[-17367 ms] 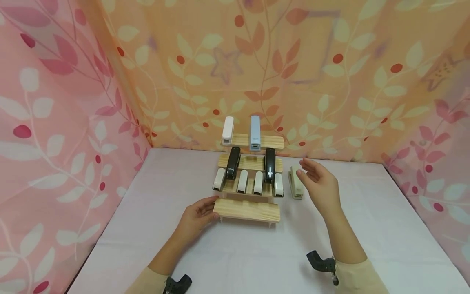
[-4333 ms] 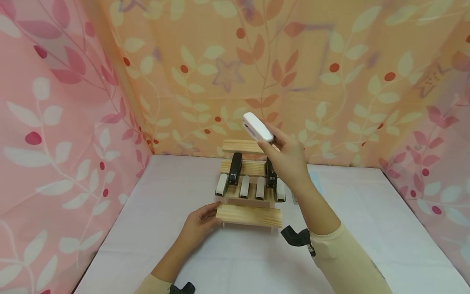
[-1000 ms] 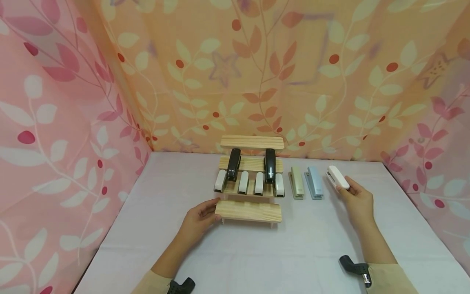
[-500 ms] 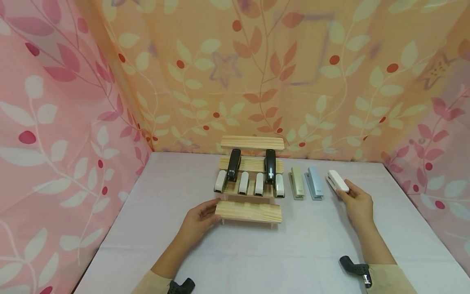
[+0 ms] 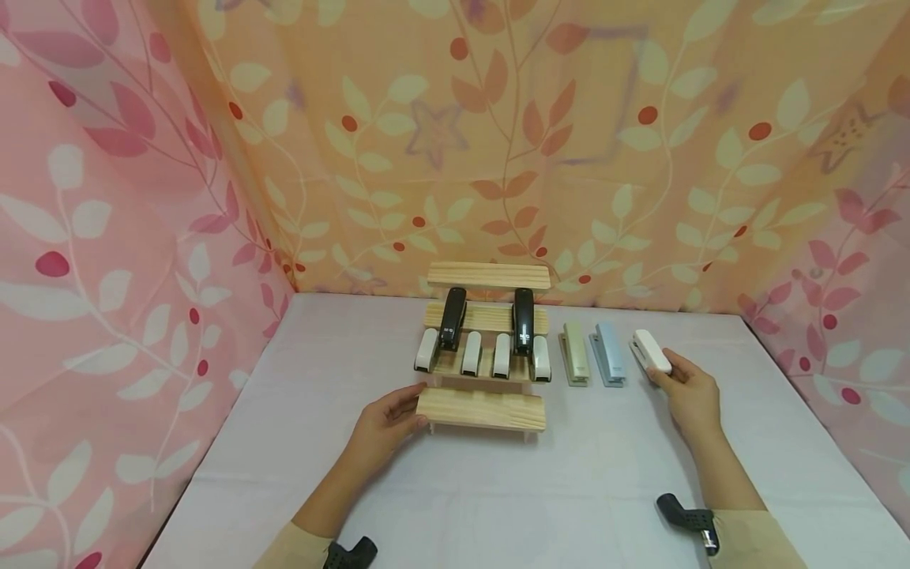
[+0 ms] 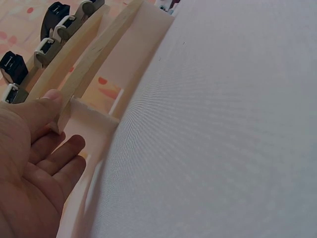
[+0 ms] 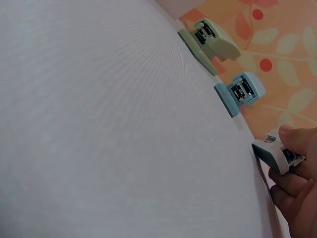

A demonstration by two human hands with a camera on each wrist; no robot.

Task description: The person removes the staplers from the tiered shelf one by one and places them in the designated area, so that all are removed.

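Observation:
My right hand (image 5: pixel 694 399) pinches the near end of a white stapler (image 5: pixel 650 351) at the tabletop on the right; the right wrist view shows the thumb on one side of the stapler (image 7: pixel 274 152) and fingers below. To its left stand a blue stapler (image 5: pixel 608 356) and a pale green stapler (image 5: pixel 575 356). My left hand (image 5: pixel 384 431) grips the left end of the lowest step of a wooden tiered rack (image 5: pixel 480 409), thumb against the board (image 6: pixel 94 57) in the left wrist view. A left black stapler (image 5: pixel 453 319), a right black stapler (image 5: pixel 523 322) and several small white staplers (image 5: pixel 471 353) sit on the middle tiers.
The rack's top board (image 5: pixel 489 275) is bare, close to the orange leaf-patterned curtain (image 5: pixel 455 190) at the back. Pink patterned curtains flank the white-covered table (image 5: pixel 512 498) on both sides.
Since the oldest frame the white and blue staplers have left the top board for the table's right side. In the last second the white stapler has shifted slightly nearer me. My left hand stays put.

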